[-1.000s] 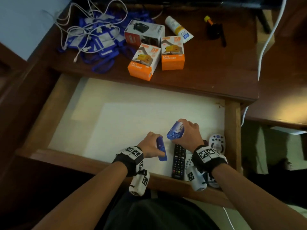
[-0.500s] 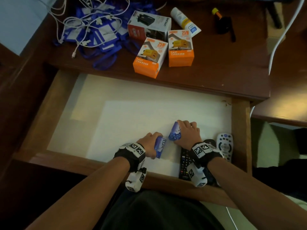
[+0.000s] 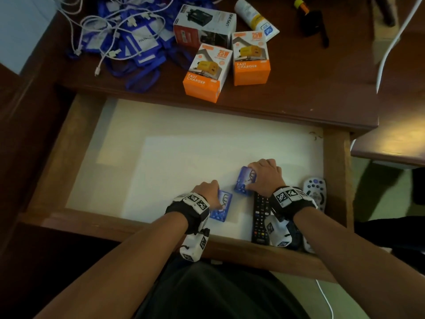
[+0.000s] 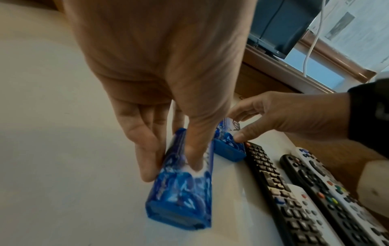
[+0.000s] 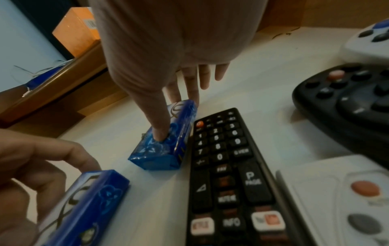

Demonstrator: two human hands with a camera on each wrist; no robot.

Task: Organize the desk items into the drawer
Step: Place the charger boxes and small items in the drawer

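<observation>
Both forearms are extended forward and down, side by side. The left hand point(image 3: 208, 192) is held with fingers point(image 4: 145, 144) pointed downward and the thumb opposed, pinching a blue packet point(image 4: 183, 188). The right hand point(image 3: 264, 177), a little farther forward, is set likewise, thumb and fingers gripping a second packet point(image 5: 166, 141).

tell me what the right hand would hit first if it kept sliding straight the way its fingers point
Probably nothing soon: past the right hand lies bare drawer floor, then likely the desk's front edge; depth is unclear.
</observation>
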